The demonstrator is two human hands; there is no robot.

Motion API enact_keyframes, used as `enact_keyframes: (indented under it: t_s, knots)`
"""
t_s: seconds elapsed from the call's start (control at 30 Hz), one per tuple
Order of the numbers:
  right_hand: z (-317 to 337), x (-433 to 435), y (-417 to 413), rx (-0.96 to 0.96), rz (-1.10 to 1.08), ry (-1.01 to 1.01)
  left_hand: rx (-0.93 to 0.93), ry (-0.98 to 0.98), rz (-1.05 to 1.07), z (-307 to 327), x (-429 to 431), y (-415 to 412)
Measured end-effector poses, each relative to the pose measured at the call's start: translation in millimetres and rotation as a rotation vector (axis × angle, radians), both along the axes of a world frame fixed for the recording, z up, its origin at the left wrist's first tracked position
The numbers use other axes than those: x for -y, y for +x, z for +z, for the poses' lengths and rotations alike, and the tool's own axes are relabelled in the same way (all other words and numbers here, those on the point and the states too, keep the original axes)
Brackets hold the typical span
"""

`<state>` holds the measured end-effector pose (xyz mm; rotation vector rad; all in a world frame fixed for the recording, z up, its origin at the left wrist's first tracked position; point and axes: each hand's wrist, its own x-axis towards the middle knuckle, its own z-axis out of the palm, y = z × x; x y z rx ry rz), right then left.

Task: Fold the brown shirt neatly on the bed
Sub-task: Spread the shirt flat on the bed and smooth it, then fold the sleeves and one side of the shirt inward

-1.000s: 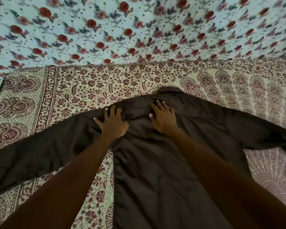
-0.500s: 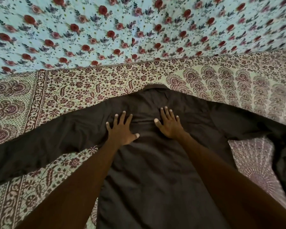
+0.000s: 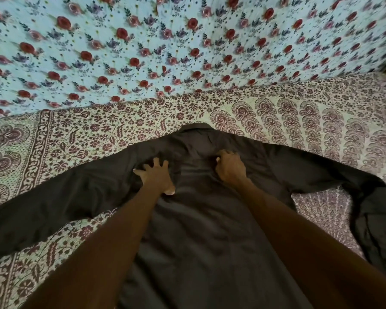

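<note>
The brown shirt (image 3: 201, 230) lies spread flat on the bed, collar pointing away from me and both sleeves stretched out sideways. The right sleeve bends down at its far end. My left hand (image 3: 156, 177) rests flat on the upper back with fingers splayed. On the cloth just below the collar, to the right, my right hand (image 3: 230, 167) has its fingers curled in; whether it pinches the fabric is unclear. My forearms cover part of the shirt's body.
A maroon and cream patterned bedsheet (image 3: 98, 134) covers the bed under the shirt. Beyond it lies a pale blue cloth (image 3: 165, 52) printed with red roses, running along the far side.
Both hands slid down a little from the collar. My left hand stays flat while the fingers of my right hand curled from flat into a loose fist.
</note>
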<state>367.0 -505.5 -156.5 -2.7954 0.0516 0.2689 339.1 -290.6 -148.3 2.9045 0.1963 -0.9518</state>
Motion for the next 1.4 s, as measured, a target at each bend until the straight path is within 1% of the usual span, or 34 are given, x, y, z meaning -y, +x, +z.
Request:
enact_keyframes:
  t_s: [0.03,0.07,0.13,0.17,0.2,0.23,0.3,0.37,0.43,0.47,0.5,0.53,0.63,0.67,0.77,0.8,0.87,0.93,0.97,1.0,1.03,1.1,1.17,1.23,1.3,1.33,1.37,1.4]
  knots:
    - [2.7,0.7,6.7,0.012,-0.027,0.019,0.041,-0.003,0.011,6.6,4.8,5.8]
    - [5.3,1.6,15.6,0.031,-0.054,0.040,0.148,-0.033,0.036,12.5,10.7,12.7]
    - [8.6,2.8,35.5,0.092,-0.097,0.061,0.492,-0.112,0.116,19.1,22.2,29.2]
    - [9.3,3.1,45.4,0.117,-0.100,0.053,0.633,-0.112,0.100,18.6,27.0,39.0]
    - [8.8,3.1,52.4,0.126,-0.089,0.041,0.709,-0.114,0.071,16.7,29.8,48.0]
    - [6.7,4.5,59.5,0.130,-0.064,0.025,0.739,-0.129,0.057,13.2,32.8,58.7]
    - [0.3,11.0,73.5,0.139,-0.011,-0.020,0.717,-0.170,0.074,7.6,38.5,79.8]
    - [-5.4,21.3,91.0,0.138,0.006,-0.092,0.596,-0.096,0.063,2.7,41.0,104.3]
    - [-9.9,31.2,109.2,0.082,0.005,-0.145,0.442,0.021,0.040,-0.1,40.0,126.8]
    - [-12.2,34.0,117.8,0.053,0.006,-0.147,0.387,0.050,0.042,-3.0,38.6,135.8]
    - [-15.1,35.0,125.0,0.047,0.002,-0.128,0.379,0.053,0.053,-6.2,37.4,143.1]
    - [-16.7,34.8,130.2,0.073,-0.015,-0.095,0.427,0.045,0.062,-7.9,35.9,148.7]
    - [-23.7,34.4,138.9,0.225,-0.093,-0.052,0.740,0.066,0.078,-15.3,42.9,156.0]
    - [-27.3,35.8,139.3,0.233,-0.103,-0.064,0.788,0.039,0.084,-18.2,48.2,156.2]
    - [-38.8,39.0,136.9,0.167,-0.095,-0.106,0.717,-0.035,0.157,-35.4,59.8,148.8]
    - [-41.2,40.9,136.4,0.181,-0.099,-0.101,0.750,-0.061,0.215,-38.5,64.7,143.4]
    - [-42.9,46.8,133.5,0.255,-0.106,-0.081,0.926,-0.069,0.276,-35.8,78.9,129.4]
    - [-43.9,60.1,125.5,0.302,-0.129,-0.069,1.064,-0.076,0.191,-35.0,100.1,112.0]
    - [-45.1,70.5,118.3,0.296,-0.146,-0.072,1.052,-0.114,0.104,-38.6,112.1,101.3]
    - [-47.3,83.5,109.0,0.279,-0.162,-0.079,0.980,-0.158,0.010,-45.9,124.3,89.9]
    - [-49.3,97.7,99.2,0.262,-0.176,-0.087,0.868,-0.174,-0.072,-55.4,134.2,78.9]
    - [-50.3,133.9,83.0,0.221,-0.215,-0.108,0.641,-0.117,-0.183,-73.9,149.5,65.4]
    - [-48.0,171.8,73.2,0.174,-0.247,-0.147,0.549,-0.099,-0.152,-78.8,162.5,66.1]
    - [-44.7,200.6,71.7,0.133,-0.248,-0.191,0.589,-0.134,-0.055,-67.5,178.6,66.1]
    - [-37.9,219.0,77.3,0.099,-0.251,-0.225,0.657,-0.215,-0.079,-55.9,202.7,62.1]
    - [-34.1,225.1,80.9,0.087,-0.254,-0.235,0.599,-0.289,-0.117,-53.5,215.0,58.6]
    - [-30.2,228.5,85.6,0.087,-0.260,-0.240,0.481,-0.343,-0.146,-54.4,224.9,54.3]
    - [-27.2,233.3,88.5,0.097,-0.279,-0.243,0.345,-0.339,-0.171,-56.1,234.2,50.3]
